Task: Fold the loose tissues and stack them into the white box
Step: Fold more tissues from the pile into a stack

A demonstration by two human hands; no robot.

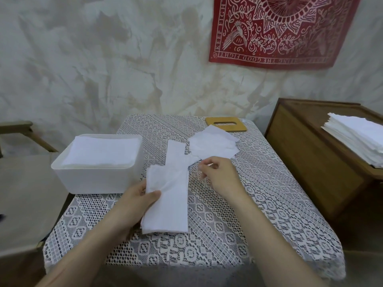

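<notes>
On the lace-covered desk [228, 228], the left hand [136, 200] has its grip closed on the near left edge of a long folded tissue [173, 204], thumb on top. This tissue lies lengthwise away from the person. The right hand [220, 177] pinches a tissue corner jutting from the strip's right side. Left of the strip stands the white box [91, 179], with folded tissues [101, 151] stacked inside nearly to its rim. Beyond the right hand lies a pile of loose tissues [213, 145], its far edge touching a slotted wooden lid [226, 124].
</notes>
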